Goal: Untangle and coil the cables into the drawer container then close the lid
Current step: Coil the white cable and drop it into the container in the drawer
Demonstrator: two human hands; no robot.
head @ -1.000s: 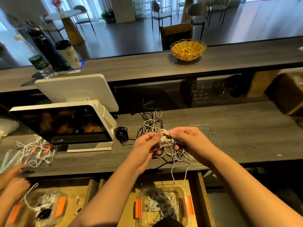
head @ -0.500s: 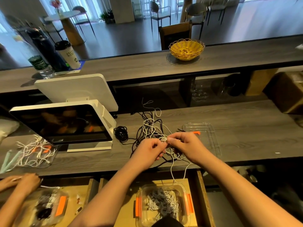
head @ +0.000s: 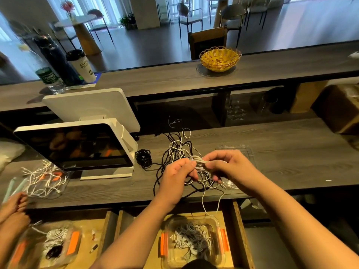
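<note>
Both hands have shifted slightly right since the earlier frame: left hand [head: 177, 176] and right hand [head: 226, 167] pinch a coiled white cable [head: 198, 162] with curled fingers. It is held above the grey wooden counter's [head: 291, 152] near edge, over tangled black and white cables [head: 174, 152]. Below, the clear plastic container with orange latches [head: 193, 241] sits lidless in the open wooden drawer [head: 240, 239].

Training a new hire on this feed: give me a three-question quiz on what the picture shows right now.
1. True or false: the lid is already on the container.
2. What do the left hand and right hand grip? A) black coil B) white cable C) basket
3. Where does the container sit?

Key:
1. False; the lid lies on the counter behind the right hand.
2. B
3. In the open drawer, holding coiled cables.
</note>
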